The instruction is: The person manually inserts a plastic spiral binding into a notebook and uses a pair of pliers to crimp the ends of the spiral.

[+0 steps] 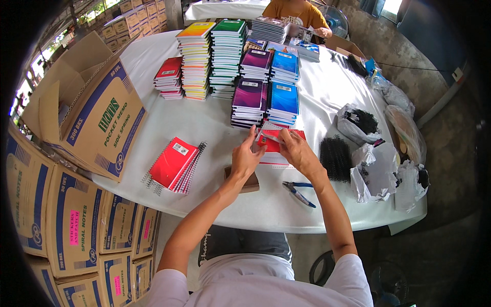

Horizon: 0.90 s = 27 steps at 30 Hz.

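The red notebook (273,142), pinched by both the left hand (246,156) and right hand (297,151), could slip and knock the pliers (298,192) lying just below it off the desk (204,123).

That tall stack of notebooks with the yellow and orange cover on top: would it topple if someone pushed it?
Probably. The tall stack is narrow for its height and looks slightly uneven, so a push near the top could slide the upper notebooks off. The green-topped stack close beside it might prop it on that side. Pushed low, it would likely feel heavy.
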{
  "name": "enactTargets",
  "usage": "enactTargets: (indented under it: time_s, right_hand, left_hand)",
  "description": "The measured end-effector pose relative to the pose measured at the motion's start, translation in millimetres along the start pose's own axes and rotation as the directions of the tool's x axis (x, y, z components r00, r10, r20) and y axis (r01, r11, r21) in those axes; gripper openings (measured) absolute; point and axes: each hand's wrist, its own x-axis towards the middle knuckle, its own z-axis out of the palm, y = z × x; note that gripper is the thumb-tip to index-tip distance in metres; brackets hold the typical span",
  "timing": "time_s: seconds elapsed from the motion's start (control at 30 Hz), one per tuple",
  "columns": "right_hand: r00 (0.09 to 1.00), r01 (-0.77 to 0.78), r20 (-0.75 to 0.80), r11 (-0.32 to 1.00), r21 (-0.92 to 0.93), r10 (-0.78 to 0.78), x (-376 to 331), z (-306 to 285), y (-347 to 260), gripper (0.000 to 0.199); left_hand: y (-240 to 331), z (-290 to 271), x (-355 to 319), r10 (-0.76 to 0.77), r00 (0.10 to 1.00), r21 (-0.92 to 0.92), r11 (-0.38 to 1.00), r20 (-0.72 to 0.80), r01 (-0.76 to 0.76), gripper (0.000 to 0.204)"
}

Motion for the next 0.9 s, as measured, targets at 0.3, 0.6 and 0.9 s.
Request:
enactTargets:
  time_s: [0.3,0.6,0.9]
  right_hand:
    - [0.824,0.313,-0.387,0.901,-0.300,-0.414,-22.8,-17.6,-23.9,0.041]
    - [0.891,-0.083,-0.339,0.844,0.530,0.301,-92.4,0.4,-84.7,0.083]
    - [0.888,-0.307,0.165,0.286,0.908,0.430,-138.8,76.6,-99.6,0.039]
  left_hand:
    - [40.3,-26.5,-14.7,-0.253,0.961,-0.661,0.703,0.112,0.262,0.069]
    - [25.5,-113.3,-90.1,0.118,0.852,-0.514,0.836,0.511,0.192,0.058]
    - [11.3,-100.7,-149.1,0.024,0.952,-0.308,0.948,0.305,0.075,0.083]
